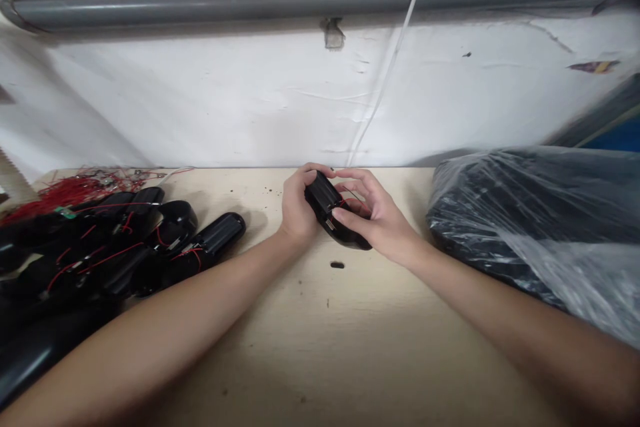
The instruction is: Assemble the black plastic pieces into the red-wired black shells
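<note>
Between my two hands, over the table's far middle, is a black plastic housing (324,195) with a ribbed box-like part, a rounded end and thin red and black wires. My left hand (299,203) wraps round its left side, thumb along the upper end. On the right, my right hand (373,210) grips the rounded end, with the thumb pressed near the wires and the fingers curled behind. Part of the housing is hidden by the fingers. Several similar black housings (220,232) with red wires lie heaped to the left of my left forearm.
A bundle of red wires (75,190) lies at the back left of the wooden table (300,333). To the right stands a clear plastic bag (520,213) with dark contents. Behind are a white wall (225,93), a grey pipe (225,3) and a hanging white cable (395,57).
</note>
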`<state>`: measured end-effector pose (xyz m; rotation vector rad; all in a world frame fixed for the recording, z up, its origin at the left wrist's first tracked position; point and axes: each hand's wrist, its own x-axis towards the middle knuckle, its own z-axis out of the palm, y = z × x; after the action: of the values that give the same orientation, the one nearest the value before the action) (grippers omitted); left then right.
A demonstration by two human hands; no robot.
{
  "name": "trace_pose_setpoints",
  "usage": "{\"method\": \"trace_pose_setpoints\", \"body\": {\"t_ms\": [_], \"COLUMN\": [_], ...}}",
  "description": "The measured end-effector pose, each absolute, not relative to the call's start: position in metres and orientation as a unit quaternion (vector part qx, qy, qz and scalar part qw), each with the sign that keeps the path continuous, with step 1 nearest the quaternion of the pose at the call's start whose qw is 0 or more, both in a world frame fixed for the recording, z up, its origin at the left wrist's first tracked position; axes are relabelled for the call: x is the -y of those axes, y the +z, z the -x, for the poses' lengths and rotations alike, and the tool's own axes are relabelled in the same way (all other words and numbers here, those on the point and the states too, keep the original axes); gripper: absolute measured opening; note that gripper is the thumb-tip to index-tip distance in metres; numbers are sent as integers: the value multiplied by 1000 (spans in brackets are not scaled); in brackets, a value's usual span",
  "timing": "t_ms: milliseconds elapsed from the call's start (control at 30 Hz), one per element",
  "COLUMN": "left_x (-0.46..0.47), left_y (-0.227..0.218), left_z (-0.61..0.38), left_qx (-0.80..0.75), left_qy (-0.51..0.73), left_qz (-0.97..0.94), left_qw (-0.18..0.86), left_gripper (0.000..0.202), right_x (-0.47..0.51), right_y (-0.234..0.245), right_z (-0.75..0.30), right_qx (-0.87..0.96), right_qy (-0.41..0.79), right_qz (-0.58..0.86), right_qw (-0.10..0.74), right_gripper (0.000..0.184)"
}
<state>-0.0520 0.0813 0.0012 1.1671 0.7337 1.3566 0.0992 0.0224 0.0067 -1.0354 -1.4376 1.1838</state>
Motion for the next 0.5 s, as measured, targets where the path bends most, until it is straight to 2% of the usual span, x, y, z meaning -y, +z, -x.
{"method": "trace_pose_setpoints", "body": {"t_ms": [367, 500], "left_x": [-83, -82], "left_y": [-1, 0], "left_z": [52, 52], "left_qx": [-293, -300], "left_qy": [573, 561], "left_qz": [-510, -500], "left_qw": [570, 588], "left_gripper": [32, 30], "right_x": [-20, -19], "right_y": [8, 11], "right_z": [-99, -99], "right_qx": [531, 568], "right_qy": [534, 516], "right_qz": [439, 421], "right_qw": [491, 484], "right_gripper": [71, 73]}}
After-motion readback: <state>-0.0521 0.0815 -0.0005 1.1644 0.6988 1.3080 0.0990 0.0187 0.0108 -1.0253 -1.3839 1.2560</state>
